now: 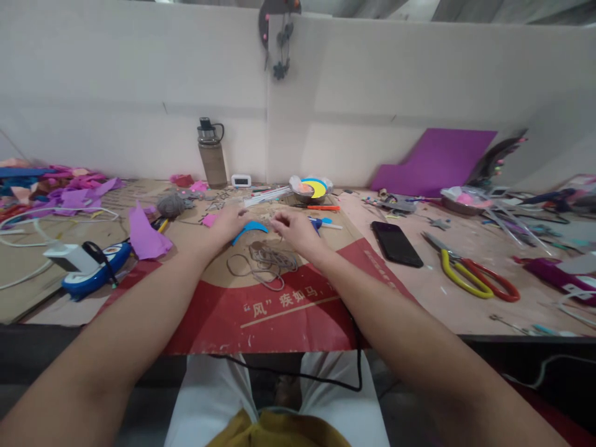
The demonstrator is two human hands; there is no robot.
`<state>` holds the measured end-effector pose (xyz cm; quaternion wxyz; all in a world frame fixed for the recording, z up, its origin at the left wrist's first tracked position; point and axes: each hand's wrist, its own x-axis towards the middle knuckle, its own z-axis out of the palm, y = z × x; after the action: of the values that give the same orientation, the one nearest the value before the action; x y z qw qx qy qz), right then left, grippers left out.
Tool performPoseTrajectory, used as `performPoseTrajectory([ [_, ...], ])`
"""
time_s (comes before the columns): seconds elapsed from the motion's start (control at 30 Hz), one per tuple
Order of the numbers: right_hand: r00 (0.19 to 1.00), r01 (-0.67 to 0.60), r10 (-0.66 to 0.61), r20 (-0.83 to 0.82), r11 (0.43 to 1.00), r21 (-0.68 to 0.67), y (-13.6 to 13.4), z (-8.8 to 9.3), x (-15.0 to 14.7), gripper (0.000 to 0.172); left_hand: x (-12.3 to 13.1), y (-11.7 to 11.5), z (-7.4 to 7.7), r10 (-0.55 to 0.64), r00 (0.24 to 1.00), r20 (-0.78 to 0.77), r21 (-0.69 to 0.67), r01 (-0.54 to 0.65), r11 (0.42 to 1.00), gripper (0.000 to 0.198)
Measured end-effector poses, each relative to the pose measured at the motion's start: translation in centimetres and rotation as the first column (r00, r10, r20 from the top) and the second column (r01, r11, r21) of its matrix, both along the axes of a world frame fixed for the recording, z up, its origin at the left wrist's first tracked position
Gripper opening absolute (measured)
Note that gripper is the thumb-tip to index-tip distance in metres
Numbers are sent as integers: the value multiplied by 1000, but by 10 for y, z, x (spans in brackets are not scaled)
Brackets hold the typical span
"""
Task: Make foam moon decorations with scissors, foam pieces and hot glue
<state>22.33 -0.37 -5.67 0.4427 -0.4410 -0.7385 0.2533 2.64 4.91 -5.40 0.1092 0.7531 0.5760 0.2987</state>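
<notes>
My left hand (229,222) is over the middle of the table, fingers bent together beside a blue crescent-shaped piece (254,227). What its fingertips hold, if anything, is hidden. Across a small gap, my right hand (294,228) has thumb and fingers pinched together; anything between them is too small to make out. Just below the hands, a loose tangle of grey cord (279,257) lies on a red and tan printed sheet (284,323). A blue glue gun (316,223) is partly hidden behind my right hand.
To the right are a black phone (397,243) and scissors (470,267) with yellow and red handles. A bottle (213,155) stands by the back wall, near a bowl (305,197). At left lie purple felt (146,233), grey yarn (171,205) and a blue power strip (95,273).
</notes>
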Motion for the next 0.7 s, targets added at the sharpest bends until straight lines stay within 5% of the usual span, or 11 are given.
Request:
performPoseTrajectory([
  [0.1,945,-27,18,328,999,23,0,-8,-2,12,-3,5,-5,-30,950,-310,-57,13,998,28],
  [0.23,883,-55,48,467,998,1,-2,-9,-2,13,-1,4,-6,-104,931,-349,-60,89,994,27],
  [0.5,919,80,-80,387,997,16,-3,3,15,34,0,-7,2,6,998,60,-19,-5,1000,25],
  [0.63,889,224,-236,392,972,76,-2,10,26,32,0,-14,4,3,947,320,-118,37,992,10],
  [0.7,808,368,-381,449,922,120,-2,12,33,30,1,-15,5,14,909,416,-180,68,981,7],
])
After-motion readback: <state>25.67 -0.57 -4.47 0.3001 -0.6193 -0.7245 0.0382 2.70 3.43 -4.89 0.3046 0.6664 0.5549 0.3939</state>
